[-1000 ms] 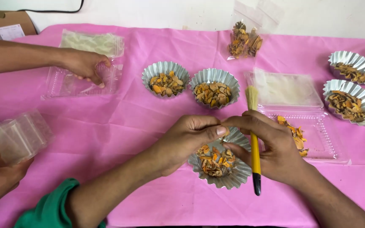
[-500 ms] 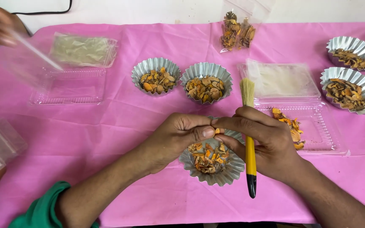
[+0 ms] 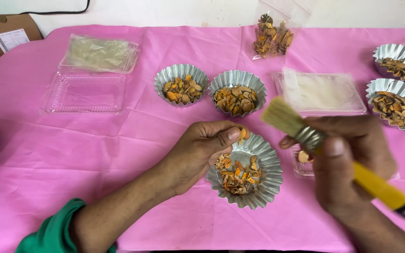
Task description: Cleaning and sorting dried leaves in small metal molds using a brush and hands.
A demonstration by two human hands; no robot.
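Observation:
My left hand (image 3: 202, 147) pinches a small orange dried piece (image 3: 243, 135) between thumb and fingers, just over the rim of a fluted foil cup (image 3: 263, 180) that holds several orange-brown dried pieces. My right hand (image 3: 352, 164) grips a yellow-handled brush (image 3: 333, 152) by its metal ferrule, bristles up and pointing left, raised to the right of that cup. The brush looks blurred.
Two more filled foil cups (image 3: 181, 86) (image 3: 237, 93) stand behind on the pink cloth (image 3: 71, 154), and two others (image 3: 397, 110) at the right edge. Clear plastic boxes (image 3: 85, 91) (image 3: 322, 91), a clear bag of dried pieces (image 3: 273, 35) and a cardboard box (image 3: 5, 35) lie around.
My hands have parted: the right hand lifted the brush up and to the right, bristles now raised. The left hand keeps the orange piece. Another person's hands at the left are gone from view.

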